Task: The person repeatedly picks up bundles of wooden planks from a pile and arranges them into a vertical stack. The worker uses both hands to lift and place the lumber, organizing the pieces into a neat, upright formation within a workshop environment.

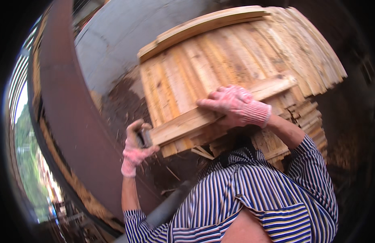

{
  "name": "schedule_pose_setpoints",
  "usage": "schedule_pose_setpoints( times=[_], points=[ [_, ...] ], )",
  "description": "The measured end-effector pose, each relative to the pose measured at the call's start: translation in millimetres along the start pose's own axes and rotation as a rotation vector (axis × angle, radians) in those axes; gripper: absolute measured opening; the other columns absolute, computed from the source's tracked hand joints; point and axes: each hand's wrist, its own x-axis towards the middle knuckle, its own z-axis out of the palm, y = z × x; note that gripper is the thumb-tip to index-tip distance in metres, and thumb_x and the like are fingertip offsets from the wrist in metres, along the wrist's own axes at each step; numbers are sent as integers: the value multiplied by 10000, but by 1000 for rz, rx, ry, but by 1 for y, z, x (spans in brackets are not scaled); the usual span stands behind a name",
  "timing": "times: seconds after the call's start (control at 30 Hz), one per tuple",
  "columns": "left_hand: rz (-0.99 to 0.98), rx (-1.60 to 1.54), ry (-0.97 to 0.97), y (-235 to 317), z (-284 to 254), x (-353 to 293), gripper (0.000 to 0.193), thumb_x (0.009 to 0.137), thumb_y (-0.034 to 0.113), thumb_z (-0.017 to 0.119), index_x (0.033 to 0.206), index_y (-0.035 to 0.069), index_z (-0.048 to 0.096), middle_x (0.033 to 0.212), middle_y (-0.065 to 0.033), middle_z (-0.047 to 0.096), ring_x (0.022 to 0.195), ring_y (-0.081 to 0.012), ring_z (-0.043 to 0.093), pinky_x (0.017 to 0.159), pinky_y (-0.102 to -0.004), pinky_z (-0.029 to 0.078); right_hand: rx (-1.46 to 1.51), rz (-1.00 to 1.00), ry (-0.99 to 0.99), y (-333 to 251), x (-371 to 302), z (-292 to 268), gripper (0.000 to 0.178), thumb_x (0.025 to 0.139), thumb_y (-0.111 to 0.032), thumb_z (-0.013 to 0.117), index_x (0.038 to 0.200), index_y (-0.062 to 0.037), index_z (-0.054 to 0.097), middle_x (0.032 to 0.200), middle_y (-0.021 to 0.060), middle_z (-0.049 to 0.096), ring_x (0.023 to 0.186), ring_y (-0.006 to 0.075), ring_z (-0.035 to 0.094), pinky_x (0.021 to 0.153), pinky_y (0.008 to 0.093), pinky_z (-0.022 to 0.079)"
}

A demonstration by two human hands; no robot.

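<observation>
A wooden plank (183, 125) lies slantwise across the near side of a stack of boards (203, 60). My right hand (236, 106), in a pink and white knitted glove, grips this plank near its middle, fingers over the top. At the plank's left end is my left hand (135, 148), gloved the same way. Its thumb and fingers are spread apart around a dark grey patch; whether that is the soiled palm or a small object I cannot make out. Contact between the left hand and the plank end is unclear.
Longer wooden strips (203, 26) lie along the stack's far edge. On the left runs a long brown metal beam (70, 101). A pale grey slab (127, 36) rises beyond the stack, and scraps litter the dark ground (122, 105).
</observation>
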Motion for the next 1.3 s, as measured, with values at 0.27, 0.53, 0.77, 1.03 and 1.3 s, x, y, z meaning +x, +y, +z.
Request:
schedule_pose_setpoints(
  times=[0.27,0.53,0.77,1.03,1.3],
  points=[
    [-53,-133,91,-13,-9,-26,1422,535,456,999,1609,176,112,1314,-115,516,1218,-259,524,1069,-442,428,-114,-136,58,-10,2,-2,902,739,-409,823,1507,-192,403,1319,195,548,1164,349,598,951,462,512],
    [-124,-333,219,-41,4,-60,1368,524,292,1025,1597,194,183,1263,-4,516,1153,-150,521,1041,-353,455,-262,199,-217,52,101,-90,770,905,-418,707,1558,-246,336,1528,192,421,1236,299,583,781,349,603],
    [-246,-247,280,-29,6,-54,1403,477,361,1031,1583,106,207,1354,-82,529,1245,-203,517,1105,-364,408,-534,237,-74,229,177,-109,650,907,-308,656,1515,-255,432,1387,184,554,1246,377,573,996,474,494],
    [-325,-219,272,-21,6,-61,1355,487,301,1030,1580,128,249,1354,-82,530,1261,-205,511,1120,-365,395,-457,79,-70,205,180,-120,587,870,-233,640,1435,-315,504,1234,162,604,1123,350,619,931,455,524],
    [-372,-222,203,-12,-3,-62,1020,554,142,999,1428,119,473,1328,-26,580,1249,-159,524,1108,-341,405,-259,-8,-114,97,185,-98,825,837,-500,658,1566,-262,353,1020,153,713,718,218,670,532,352,552]
  ],
)
